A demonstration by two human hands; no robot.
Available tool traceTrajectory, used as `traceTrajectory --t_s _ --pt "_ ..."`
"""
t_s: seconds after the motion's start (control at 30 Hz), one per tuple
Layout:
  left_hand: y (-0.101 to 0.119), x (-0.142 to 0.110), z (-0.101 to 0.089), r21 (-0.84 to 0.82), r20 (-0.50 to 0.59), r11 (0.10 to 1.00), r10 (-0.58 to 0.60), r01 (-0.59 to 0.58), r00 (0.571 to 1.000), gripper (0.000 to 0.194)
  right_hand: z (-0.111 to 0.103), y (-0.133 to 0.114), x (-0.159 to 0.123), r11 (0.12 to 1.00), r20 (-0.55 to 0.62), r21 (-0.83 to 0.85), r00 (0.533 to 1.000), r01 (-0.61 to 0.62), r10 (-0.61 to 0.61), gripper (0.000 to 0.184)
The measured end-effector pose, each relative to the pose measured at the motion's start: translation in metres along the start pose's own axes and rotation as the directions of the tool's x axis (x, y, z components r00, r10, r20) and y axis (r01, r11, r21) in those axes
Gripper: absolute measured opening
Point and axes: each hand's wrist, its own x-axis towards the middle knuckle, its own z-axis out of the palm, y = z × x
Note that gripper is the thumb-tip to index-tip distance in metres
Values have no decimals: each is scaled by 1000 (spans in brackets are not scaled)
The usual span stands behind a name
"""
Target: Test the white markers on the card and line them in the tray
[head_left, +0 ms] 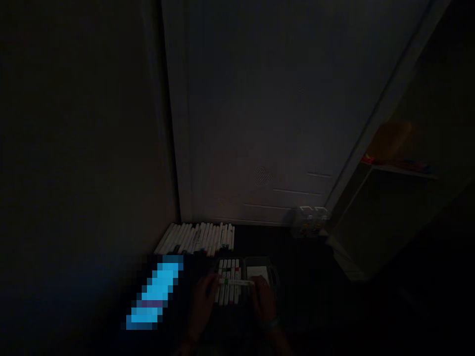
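Note:
A white marker point(235, 282) lies crosswise between my two hands. My left hand point(205, 294) is closed at its left end, and my right hand point(263, 297) pinches its right end. Beneath the marker sits an opened clear plastic case point(272, 269). Its left half holds several upright-pointing white markers point(229, 267) side by side, some with green or red bands. In the right half lies a white sheet or card point(257, 271), partly covered by my right hand. The dim light hides most finger detail.
A long row of white markers point(198, 238) lies behind on the dark surface, by the pale panel point(260, 123). A bright, pixelated screen point(158, 291) is at left. Clear containers with white handles point(310, 221) stand at back right. A shelf point(404, 170) with an orange item is farther right.

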Motion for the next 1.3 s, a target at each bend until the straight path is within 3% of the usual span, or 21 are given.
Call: traceTrajectory --t_s 0.23,0.5,0.7,1.1,1.3 --pt "-5 -1 3 101 21 993 66 -68 998 31 -6 -5 1 983 -80 180 996 -25 40 22" --pt "-13 0 3 205 22 971 124 -126 992 33 -9 -7 1 974 -46 226 999 -6 16 22" --pt "-19 -3 7 281 -8 949 148 -140 989 36 -9 -6 -1 983 -42 183 999 -24 32 22" --pt "-9 -6 3 313 71 924 209 -220 975 38 7 17 -6 998 -106 -32 993 51 -54 32" --pt "-11 -11 5 304 -5 922 255 -241 967 35 7 20 -6 998 -104 -66 994 1 -8 39"
